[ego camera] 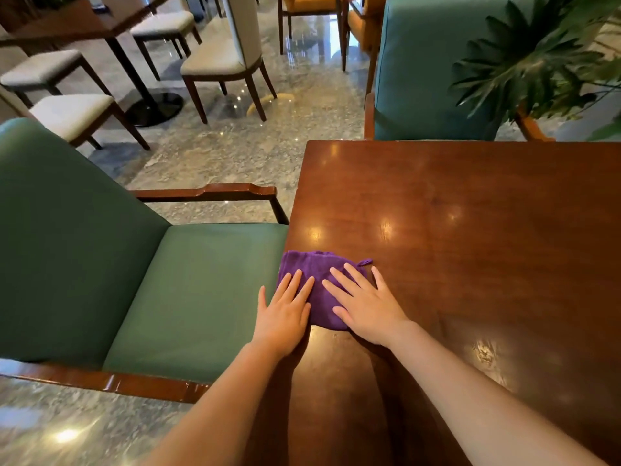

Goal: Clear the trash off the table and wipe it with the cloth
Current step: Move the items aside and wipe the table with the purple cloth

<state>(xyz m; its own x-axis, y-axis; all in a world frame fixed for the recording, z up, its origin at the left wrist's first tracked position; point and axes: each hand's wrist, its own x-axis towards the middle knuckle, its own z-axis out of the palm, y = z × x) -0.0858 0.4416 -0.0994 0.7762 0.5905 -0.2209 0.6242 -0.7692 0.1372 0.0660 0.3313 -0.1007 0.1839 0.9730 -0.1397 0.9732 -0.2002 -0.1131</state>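
1. At the left edge of the worktop (470, 230), a purple cloth (317, 269) lies bunched flat, its left side just at the rim beside the green armchair (188, 284).
2. Left hand (285, 314): flat, fingers spread, palm down; fingertips on the cloth's left part, heel and thumb reaching past the worktop rim. Not clamped on anything, just pressing.
3. Right hand (364, 306): also flat and splayed, palm on the cloth's right part, little finger on bare wood. No grip, only downward pressure.
4. No trash visible on the part of the worktop in view, so clearing looks done; wiping stage by my read. The near right corner is out of frame, can't confirm.
5. Handling judgement: cloth is soft, light and limp, folds and creeps under the palms. It should slide easily on the glossy surface and may bunch or slip off the edge if pushed leftward. Best held by flat palm pressure in the middle, or pinched at the small loop tab (365, 262) on its far right corner to lift.
6. Materials: worktop is dark red-brown polished wood, rectangular, hard, very reflective with lamp glare spots. Cloth is matte, woven, wrinkled.
7. Armchair has smooth green upholstery and glossy wooden arms; a second teal chair (437, 68) sits at the far side. Floor (218, 153) is polished grey marble.
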